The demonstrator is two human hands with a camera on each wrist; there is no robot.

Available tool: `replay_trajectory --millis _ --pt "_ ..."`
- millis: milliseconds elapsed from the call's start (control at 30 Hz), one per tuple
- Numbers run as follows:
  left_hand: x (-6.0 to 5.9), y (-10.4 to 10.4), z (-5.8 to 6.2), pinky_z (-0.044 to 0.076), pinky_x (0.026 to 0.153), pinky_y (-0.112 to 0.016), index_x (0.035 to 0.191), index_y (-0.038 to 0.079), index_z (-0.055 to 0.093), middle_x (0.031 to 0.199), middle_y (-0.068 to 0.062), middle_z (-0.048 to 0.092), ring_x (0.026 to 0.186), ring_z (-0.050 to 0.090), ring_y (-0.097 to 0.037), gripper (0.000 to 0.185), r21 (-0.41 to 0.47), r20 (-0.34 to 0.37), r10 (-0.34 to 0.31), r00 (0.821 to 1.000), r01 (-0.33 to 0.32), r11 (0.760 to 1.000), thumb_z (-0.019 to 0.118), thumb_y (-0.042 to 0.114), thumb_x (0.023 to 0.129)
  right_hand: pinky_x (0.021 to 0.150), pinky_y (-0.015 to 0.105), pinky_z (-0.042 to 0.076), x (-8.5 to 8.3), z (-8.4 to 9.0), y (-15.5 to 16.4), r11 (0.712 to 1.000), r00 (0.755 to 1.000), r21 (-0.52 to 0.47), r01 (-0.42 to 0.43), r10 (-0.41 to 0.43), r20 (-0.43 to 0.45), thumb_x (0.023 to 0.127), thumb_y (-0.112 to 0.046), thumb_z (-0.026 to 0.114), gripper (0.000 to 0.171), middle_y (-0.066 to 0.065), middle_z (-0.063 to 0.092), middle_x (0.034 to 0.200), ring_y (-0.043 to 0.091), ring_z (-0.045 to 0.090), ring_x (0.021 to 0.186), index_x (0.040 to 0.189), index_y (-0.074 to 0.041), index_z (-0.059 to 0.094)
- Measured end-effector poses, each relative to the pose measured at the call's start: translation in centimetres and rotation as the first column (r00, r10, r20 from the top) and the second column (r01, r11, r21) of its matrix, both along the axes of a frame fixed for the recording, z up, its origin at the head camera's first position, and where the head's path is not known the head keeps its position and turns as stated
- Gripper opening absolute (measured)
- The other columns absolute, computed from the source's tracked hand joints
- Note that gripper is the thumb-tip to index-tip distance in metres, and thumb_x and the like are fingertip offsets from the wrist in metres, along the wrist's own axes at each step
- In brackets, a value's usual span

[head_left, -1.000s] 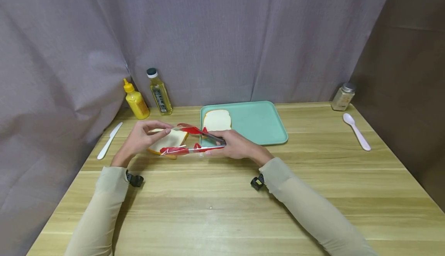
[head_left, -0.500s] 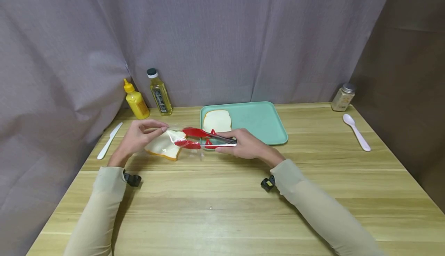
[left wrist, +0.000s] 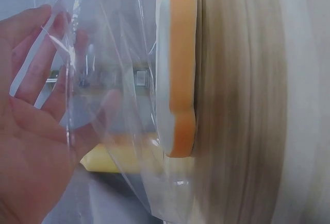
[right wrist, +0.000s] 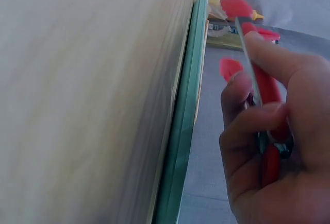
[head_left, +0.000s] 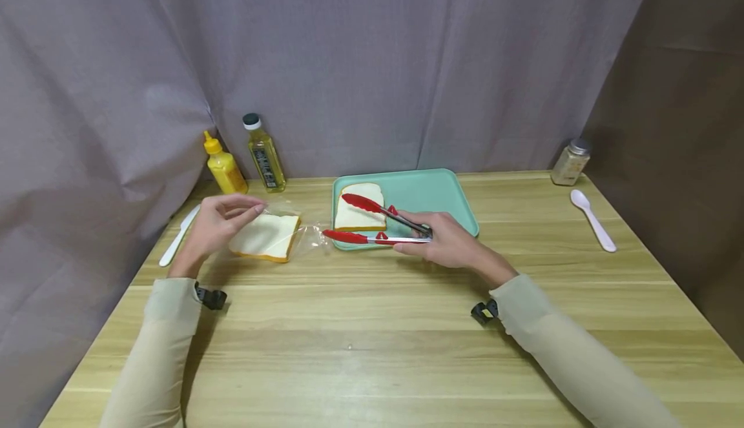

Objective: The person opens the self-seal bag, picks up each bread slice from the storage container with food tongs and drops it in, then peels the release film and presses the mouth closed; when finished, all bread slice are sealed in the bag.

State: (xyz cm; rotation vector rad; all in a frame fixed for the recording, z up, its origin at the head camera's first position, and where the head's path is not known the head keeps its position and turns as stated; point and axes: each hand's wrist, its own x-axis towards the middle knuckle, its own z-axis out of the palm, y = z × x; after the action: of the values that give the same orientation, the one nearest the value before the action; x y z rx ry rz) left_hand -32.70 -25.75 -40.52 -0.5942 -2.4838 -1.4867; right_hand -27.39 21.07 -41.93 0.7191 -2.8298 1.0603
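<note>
A: So, starting at the hands, what does each one have?

B: The left hand pinches clear plastic film between thumb and fingertip; the left wrist view shows it hanging past the other fingers. The right hand is curled round the tongs, whose two arms stand apart with nothing between them.

A: What looks done, then?

B: I'd say the tongs are out of the film. Their red heads look bare, though I can't tell whether the nearer tip brushes its loose edge.

A: And what's left?

B: As I judge it, the film is not yet laid down, and the tongs are gripping nothing. They are in the air: the upper arm crosses over one bread slice, apparently without touching it.

A: Where is that slice?

B: On the left end of the green tray. A second slice lies on the wooden table, beneath the film and beside the left hand.

A: Anything further out?

B: A white knife to the left, a yellow squeeze bottle and an oil bottle behind it, and, far right, a shaker jar and a pale spoon. Neither hand touches any of those.
</note>
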Motion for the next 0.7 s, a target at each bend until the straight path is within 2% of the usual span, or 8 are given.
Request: replay_trajectory --millis 67,200,300,467,700 --pt "-0.1 -0.3 0.0 0.059 0.1 -0.015 0.118 0.008 0.082 0.114 0.0 0.084 0.106 0.078 -0.005 0.024 0.001 -0.006 0.004 1.0 -0.004 1.0 0.079 0.026 0.102 0.063 0.028 0.042 -0.1 0.1 -0.1 1.0 0.999 0.005 0.02 -0.02 -0.03 0.09 -0.048 0.089 0.085 0.0 0.057 0.083 0.015 0.049 0.075 0.161 -0.016 0.052" --pt "-0.2 -0.6 0.0 0.058 0.1 -0.015 0.118 0.009 0.082 0.113 0.006 0.083 0.108 0.078 -0.009 0.025 0.001 -0.008 0.012 1.0 -0.012 1.0 0.079 0.027 0.102 0.067 0.027 0.041 -0.4 0.1 -0.7 0.999 0.994 0.013 0.033 -0.032 -0.104 0.09 -0.043 0.09 0.09 -0.002 0.055 0.084 0.015 0.048 0.076 0.162 -0.009 0.049" --pt "-0.3 -0.7 -0.1 0.058 0.1 -0.014 0.12 0.009 0.081 0.114 0.005 0.083 0.109 0.078 -0.009 0.027 -0.017 -0.008 0.013 1.0 -0.014 1.0 0.079 0.029 0.102 0.067 0.028 0.04 -0.5 0.0 -0.9 0.999 0.992 0.032 0.044 -0.039 -0.124 0.09 -0.041 0.09 0.09 0.0 0.055 0.084 0.015 0.048 0.077 0.162 -0.008 0.049" --pt "-0.2 -0.5 -0.1 0.058 0.099 -0.014 0.119 0.009 0.081 0.115 0.0 0.083 0.108 0.077 -0.006 0.026 -0.018 0.001 0.023 1.0 -0.023 1.0 0.079 0.029 0.102 0.066 0.028 0.038 -0.3 -0.3 -0.4 0.995 0.991 0.058 0.075 -0.068 -0.114 0.091 -0.043 0.089 0.089 0.0 0.055 0.083 0.015 0.046 0.075 0.163 -0.011 0.048" --pt "-0.1 -0.5 -0.2 0.058 0.103 -0.018 0.118 0.013 0.082 0.119 -0.006 0.082 0.116 0.076 -0.017 0.029 -0.061 0.027 0.018 0.999 -0.017 0.998 0.079 0.036 0.102 0.066 0.026 0.039 0.0 -0.7 1.4 0.992 0.991 0.072 0.105 -0.098 -0.09 0.091 -0.048 0.088 0.092 -0.001 0.055 0.084 0.013 0.046 0.075 0.163 -0.01 0.047"
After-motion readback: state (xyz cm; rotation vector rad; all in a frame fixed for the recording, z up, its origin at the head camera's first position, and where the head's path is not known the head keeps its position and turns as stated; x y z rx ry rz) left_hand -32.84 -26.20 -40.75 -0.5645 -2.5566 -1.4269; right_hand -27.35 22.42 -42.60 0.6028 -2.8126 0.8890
